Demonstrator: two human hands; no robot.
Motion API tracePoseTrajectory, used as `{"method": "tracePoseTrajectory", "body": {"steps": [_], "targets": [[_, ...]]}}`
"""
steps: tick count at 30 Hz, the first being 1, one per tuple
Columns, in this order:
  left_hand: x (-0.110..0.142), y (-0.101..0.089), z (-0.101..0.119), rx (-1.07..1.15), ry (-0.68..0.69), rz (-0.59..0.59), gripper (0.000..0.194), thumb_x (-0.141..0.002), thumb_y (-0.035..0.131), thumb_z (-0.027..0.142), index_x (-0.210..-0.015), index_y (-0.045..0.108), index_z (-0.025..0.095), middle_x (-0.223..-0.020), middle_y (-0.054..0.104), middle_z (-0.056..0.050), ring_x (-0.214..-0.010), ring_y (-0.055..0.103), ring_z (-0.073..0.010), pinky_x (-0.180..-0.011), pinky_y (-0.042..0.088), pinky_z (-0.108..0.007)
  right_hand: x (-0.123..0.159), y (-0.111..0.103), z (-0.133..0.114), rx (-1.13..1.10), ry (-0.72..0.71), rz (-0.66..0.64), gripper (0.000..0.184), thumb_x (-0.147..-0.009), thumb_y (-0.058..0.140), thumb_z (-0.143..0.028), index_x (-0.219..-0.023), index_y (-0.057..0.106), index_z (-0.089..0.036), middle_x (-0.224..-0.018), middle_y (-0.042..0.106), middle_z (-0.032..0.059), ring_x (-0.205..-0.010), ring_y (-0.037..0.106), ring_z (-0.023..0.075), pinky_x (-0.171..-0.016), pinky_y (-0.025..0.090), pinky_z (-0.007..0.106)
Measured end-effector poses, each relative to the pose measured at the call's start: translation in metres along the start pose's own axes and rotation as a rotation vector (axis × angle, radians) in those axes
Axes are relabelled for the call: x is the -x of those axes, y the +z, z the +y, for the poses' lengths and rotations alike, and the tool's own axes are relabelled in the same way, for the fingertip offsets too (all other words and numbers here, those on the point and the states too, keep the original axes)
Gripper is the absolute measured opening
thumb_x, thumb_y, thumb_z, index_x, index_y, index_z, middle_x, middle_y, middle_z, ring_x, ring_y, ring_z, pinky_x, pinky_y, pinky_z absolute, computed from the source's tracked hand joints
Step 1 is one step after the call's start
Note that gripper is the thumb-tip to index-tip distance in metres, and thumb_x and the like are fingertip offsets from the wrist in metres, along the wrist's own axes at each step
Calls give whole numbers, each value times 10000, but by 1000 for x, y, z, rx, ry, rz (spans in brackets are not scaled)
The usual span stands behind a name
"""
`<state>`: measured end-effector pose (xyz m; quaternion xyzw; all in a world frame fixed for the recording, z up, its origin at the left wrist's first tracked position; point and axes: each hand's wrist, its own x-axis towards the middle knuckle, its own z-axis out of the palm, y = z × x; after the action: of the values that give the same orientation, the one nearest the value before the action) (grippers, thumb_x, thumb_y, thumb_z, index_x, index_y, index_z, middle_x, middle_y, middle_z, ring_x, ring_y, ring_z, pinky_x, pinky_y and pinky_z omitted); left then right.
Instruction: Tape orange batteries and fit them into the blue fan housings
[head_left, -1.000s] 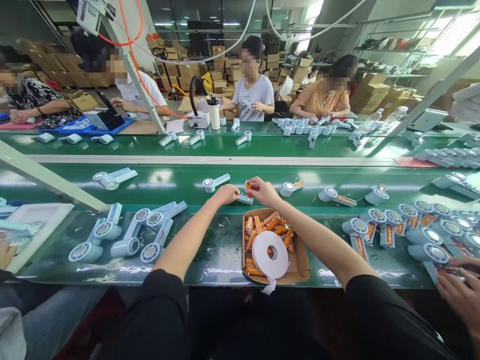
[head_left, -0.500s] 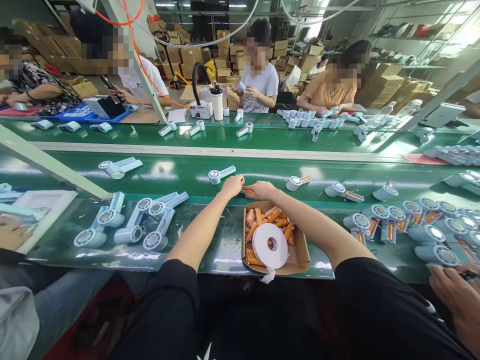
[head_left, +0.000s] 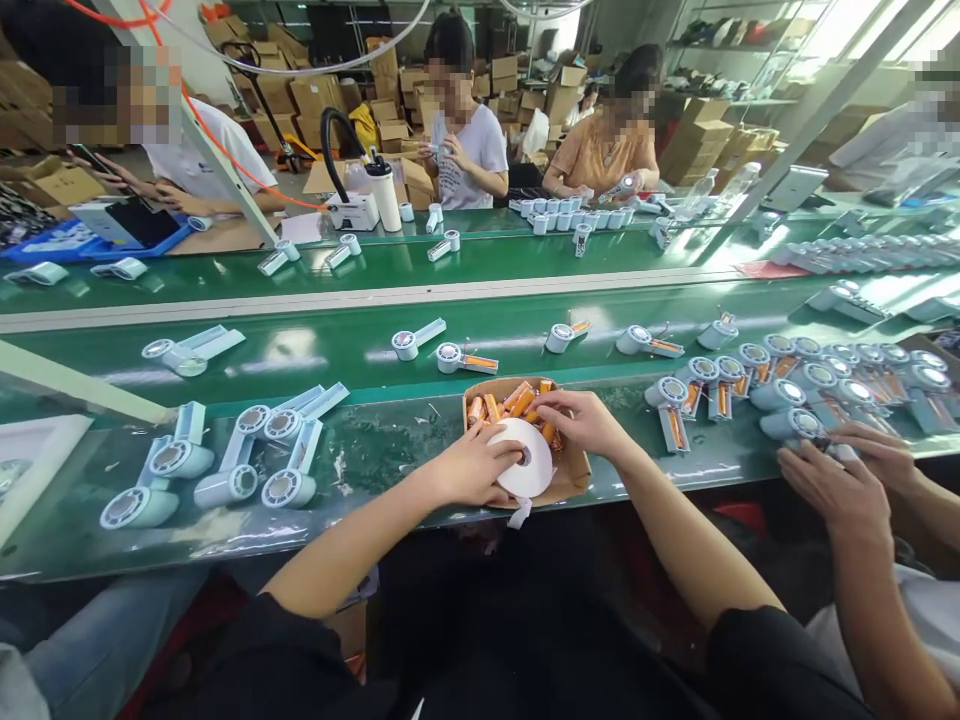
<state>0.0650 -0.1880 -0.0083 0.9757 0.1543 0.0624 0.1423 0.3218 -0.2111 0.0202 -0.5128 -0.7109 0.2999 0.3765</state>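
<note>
A shallow cardboard box (head_left: 574,478) stands at the belt's near edge, holding several orange wrapped battery cells (head_left: 517,402). On top of the cells lies a roll of white tape (head_left: 536,470) with its loose end hanging over the box's front. My left hand (head_left: 469,468) reaches in from the left, its fingers curled over the tape roll. From the right, my right hand (head_left: 585,422) has its bent fingertips down among the cells, closed at a cell. Just beyond the box, a pale blue handheld fan body (head_left: 450,357) lies with an orange cell in its open handle.
Several fan bodies with empty handles (head_left: 289,488) rest at left. Many with orange cells (head_left: 675,392) crowd the right, beside a co-worker's hands (head_left: 840,480). More fans lie along the green conveyor (head_left: 322,350). A slanted metal post (head_left: 82,385) crosses at left.
Both hands have drawn back from the belt to the box, the left onto the tape roll, the right onto the cells. A fan with an orange cell now lies where they were. The view has shifted right.
</note>
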Motion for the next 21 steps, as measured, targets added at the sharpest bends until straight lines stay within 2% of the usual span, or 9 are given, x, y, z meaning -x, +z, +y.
{"method": "tracePoseTrajectory", "body": {"steps": [4, 6, 8, 12, 15, 16, 17, 18, 21], "targets": [[5, -19, 22, -66, -24, -14, 532, -860, 818, 429, -1318, 678, 200, -1351, 706, -117, -1362, 540, -386, -1212, 392, -586, 20, -5, 1, -117, 85, 184, 343, -913, 683, -545, -946, 802, -225, -872, 811, 62, -769, 736, 220, -742, 594, 346], [17, -31, 28, -69, -33, 113, 600, -864, 810, 457, -1351, 640, 151, -1328, 704, -144, -1353, 543, -377, -1197, 438, -553, 25, -2, -4, -207, 108, 287, 437, -930, 647, -624, -990, 780, -213, -838, 790, 62, -711, 703, 203, -699, 589, 337], [35, -36, 32, -96, -110, 330, 634, -875, 797, 466, -1389, 601, 151, -1343, 687, -157, -1415, 485, -393, -1213, 428, -578, 33, 8, -15, -309, 121, 222, 570, -957, 563, -702, -1092, 764, -187, -800, 768, 59, -600, 635, 171, -605, 555, 310], [74, -19, 26, -98, -415, 718, 486, -888, 779, 320, -1335, 616, 220, -1319, 686, -133, -1480, 418, -408, -1227, 391, -666, 47, 49, -46, -373, 86, -386, 570, -998, 542, -655, -920, 786, -147, -671, 705, 37, -547, 593, 138, -547, 475, 252], [99, 0, 14, 131, -705, 908, 477, -878, 767, 328, -1316, 605, 232, -1327, 657, -127, -1410, 523, -378, -1136, 528, -605, 43, 70, -60, -246, -39, -934, 424, -987, 648, -530, -815, 788, -169, -613, 673, -8, -560, 603, 114, -577, 442, 219], [106, 4, 12, 227, -791, 959, 495, -880, 763, 368, -1325, 593, 234, -1343, 639, -130, -1366, 569, -361, -1075, 587, -560, 37, 73, -61, -183, -58, -1024, 377, -974, 676, -511, -844, 798, -179, -630, 687, -18, -573, 611, 112, -582, 435, 215], [113, 8, 10, 300, -858, 1004, 515, -880, 758, 408, -1334, 583, 237, -1363, 619, -135, -1334, 598, -346, -1018, 629, -513, 28, 73, -59, -102, -45, -1010, 351, -978, 675, -499, -880, 804, -188, -666, 710, -19, -601, 628, 118, -592, 436, 215], [117, 10, 9, 341, -900, 1040, 532, -878, 756, 438, -1339, 577, 242, -1384, 600, -139, -1324, 607, -338, -977, 651, -477, 18, 72, -56, 2, -1, -889, 349, -1004, 639, -486, -917, 804, -191, -719, 738, -9, -646, 651, 133, -610, 445, 223], [121, 13, 13, 317, -891, 1067, 553, -855, 775, 446, -1332, 575, 252, -1422, 560, -149, -1387, 558, -353, -961, 658, -454, -21, 69, -42, 341, 196, -316, 337, -1069, 523, -397, -1115, 765, -168, -953, 801, 90, -882, 731, 240, -746, 512, 296]]}}
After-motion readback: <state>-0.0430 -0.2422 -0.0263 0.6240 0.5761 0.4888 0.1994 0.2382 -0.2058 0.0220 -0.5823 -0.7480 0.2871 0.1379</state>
